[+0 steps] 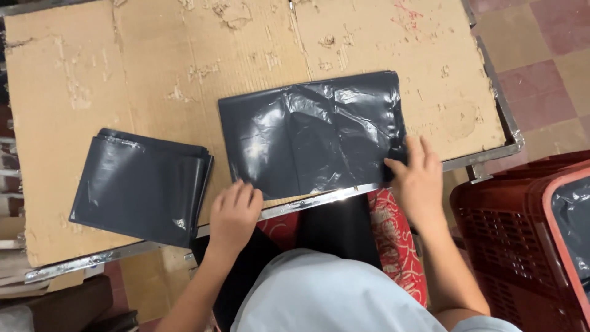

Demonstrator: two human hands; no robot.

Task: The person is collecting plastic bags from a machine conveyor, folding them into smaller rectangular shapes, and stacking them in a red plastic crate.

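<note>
Head view: the folded black plastic bag (313, 138) lies just beyond both sets of fingers, long axis left-to-right; left hand (235, 213) presses loosely curled fingers at its near-left corner, right hand (418, 178) flat, spread, on its right edge.

A flat, worn brown cardboard sheet (123, 61) covers the metal-edged table (491, 92). On it, near the front edge, lies a folded black plastic bag (313, 132); the left hand (235, 212) rests at its near left corner, the right hand (418, 178) at its near right corner. Left of it sits a stack of folded black plastic bags (141, 184). A red perforated plastic crate (510, 240) stands right of the table, below it.
</note>
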